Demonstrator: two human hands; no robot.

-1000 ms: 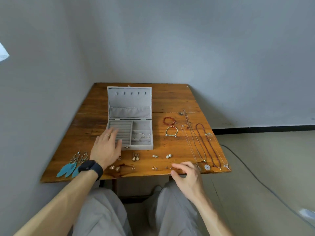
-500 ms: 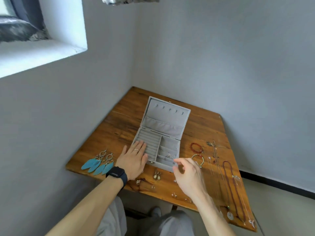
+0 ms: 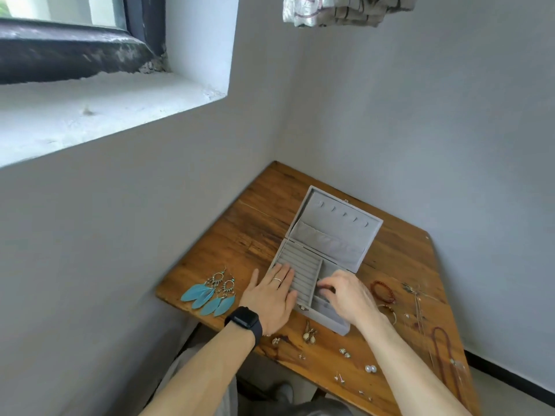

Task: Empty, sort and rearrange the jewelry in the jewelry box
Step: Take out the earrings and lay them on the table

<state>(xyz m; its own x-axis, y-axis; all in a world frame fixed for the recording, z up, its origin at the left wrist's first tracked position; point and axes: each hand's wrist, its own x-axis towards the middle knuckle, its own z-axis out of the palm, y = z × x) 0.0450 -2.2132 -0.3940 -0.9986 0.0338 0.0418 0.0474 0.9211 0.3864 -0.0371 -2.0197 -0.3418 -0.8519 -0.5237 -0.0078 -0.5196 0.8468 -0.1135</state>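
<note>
A grey velvet jewelry box [image 3: 333, 229] lies open on the wooden table [image 3: 255, 232]. My left hand [image 3: 271, 297] rests flat on the box's front left corner, fingers straight over the ring rolls. My right hand [image 3: 345, 294] reaches into the right compartment with its fingers curled down; what they touch is hidden. Blue feather earrings [image 3: 210, 292] lie to the left. Small earrings [image 3: 309, 336] and pearl studs [image 3: 371, 368] sit in front of the box. A red bead bracelet [image 3: 383, 291] and necklaces [image 3: 444, 346] lie to the right.
The table stands in a corner between two grey walls. A window sill [image 3: 99, 97] runs across the upper left. Patterned cloth [image 3: 345, 9] hangs at the top. My knees show below the table's front edge.
My right hand has gone from the table's front edge up into the box's right compartment. My left hand stayed on the box. The view tilted and swung left.
</note>
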